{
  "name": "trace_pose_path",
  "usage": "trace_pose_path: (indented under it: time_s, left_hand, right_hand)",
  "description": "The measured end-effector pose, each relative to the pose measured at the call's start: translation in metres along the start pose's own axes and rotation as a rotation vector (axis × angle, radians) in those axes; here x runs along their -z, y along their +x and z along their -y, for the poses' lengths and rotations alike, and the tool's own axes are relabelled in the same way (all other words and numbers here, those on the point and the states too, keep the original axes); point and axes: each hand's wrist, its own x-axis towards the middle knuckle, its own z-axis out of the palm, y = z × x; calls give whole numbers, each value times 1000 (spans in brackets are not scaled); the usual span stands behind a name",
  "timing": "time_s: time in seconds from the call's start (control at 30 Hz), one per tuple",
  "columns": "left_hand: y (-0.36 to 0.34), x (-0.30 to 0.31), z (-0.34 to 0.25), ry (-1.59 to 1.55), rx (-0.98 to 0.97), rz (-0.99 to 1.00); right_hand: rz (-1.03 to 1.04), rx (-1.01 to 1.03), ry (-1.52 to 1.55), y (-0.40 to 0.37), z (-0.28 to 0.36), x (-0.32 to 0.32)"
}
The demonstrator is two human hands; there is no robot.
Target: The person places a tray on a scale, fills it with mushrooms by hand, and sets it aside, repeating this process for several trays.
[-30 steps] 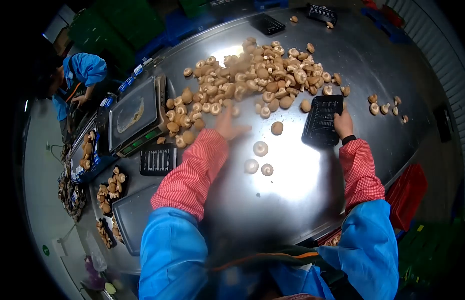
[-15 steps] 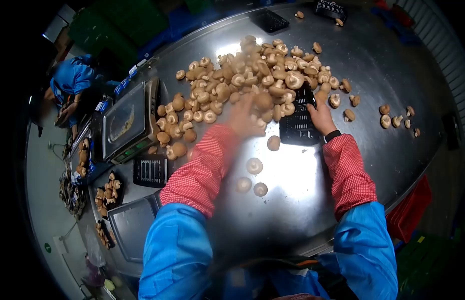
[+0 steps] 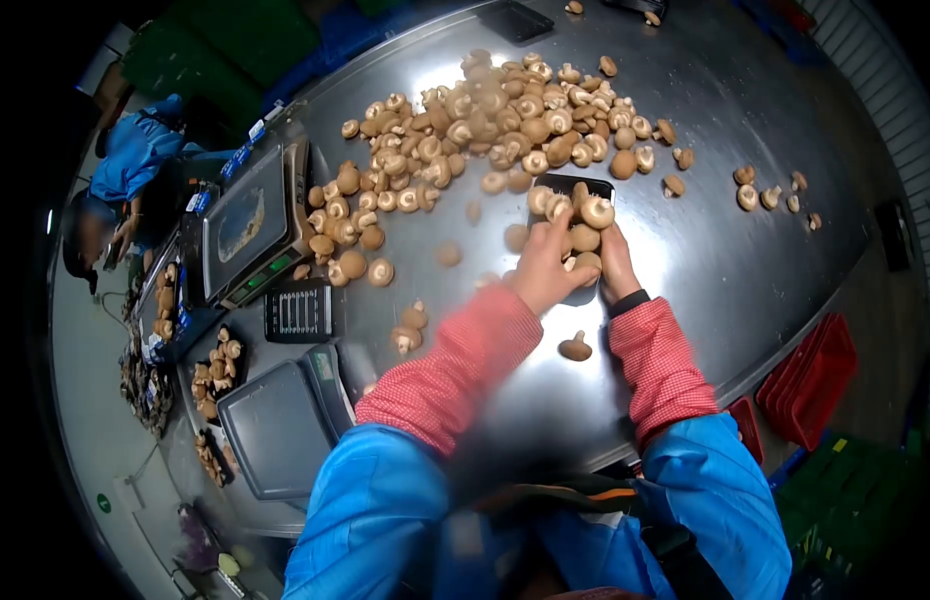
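Observation:
A black plastic tray point(image 3: 607, 188) with several brown-capped mushrooms in it lies on the steel table before me. My left hand point(image 3: 545, 268) reaches over its left side, fingers and thumb curled around mushrooms point(image 3: 583, 238) there. On the opposite side my right hand point(image 3: 617, 264) grips the tray's edge; part of its fingers is hidden. One mushroom point(image 3: 576, 347) lies cap down just below the tray. Beyond the tray spreads a big heap of loose mushrooms point(image 3: 525, 105).
At left stand a scale point(image 3: 250, 235), a second scale point(image 3: 275, 430) and an empty black tray point(image 3: 299, 312). Filled trays point(image 3: 217, 372) line the left edge. A co-worker in blue point(image 3: 135, 155) is at far left. Red baskets point(image 3: 810, 380) stand beyond the table's right edge.
The tray, bare before, now holds several mushrooms and sits nearer me. My left hand has come from the heap to the tray. Loose mushrooms near the tray have shifted, some blurred.

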Motion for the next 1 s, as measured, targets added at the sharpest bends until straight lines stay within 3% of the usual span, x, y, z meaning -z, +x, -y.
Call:
trace_pose_path:
  time_s: [0.1, 0.2, 0.37, 0.47, 0.53, 0.67, 0.77, 0.87, 0.9, 1.0]
  left_hand:
    - [-34, 10, -23, 82, -56, 5]
    - [-61, 44, -49, -49, -108, -37]
    - [-101, 86, -31, -129, 208, -287]
    - [-109, 90, -3, -336, 350, -227]
    - [-123, 107, -10, -352, 417, -168]
    - [-154, 142, 8, -280, 476, -172]
    - [-182, 199, 1, -350, 562, -146]
    - [-221, 248, 21, -448, 424, -176]
    - [-234, 265, 31, -467, 465, -155]
    - [-274, 313, 47, -508, 581, -130]
  right_hand:
    - [-45, -44, 160, -32, -11, -5]
    - [-76, -25, 224, -64, -16, -11]
    - [-83, 0, 196, -118, -18, -37]
    - [-45, 1, 124, -142, -32, -57]
    - [1, 127, -58, -161, -37, -83]
    - [117, 163, -207, -189, -54, -120]
    - [387, -67, -294, -214, -37, -144]
    - [567, -218, -436, -224, -52, -160]
    - [562, -224, -410, -229, -56, -164]
    - [456, 223, -805, -236, -63, -181]
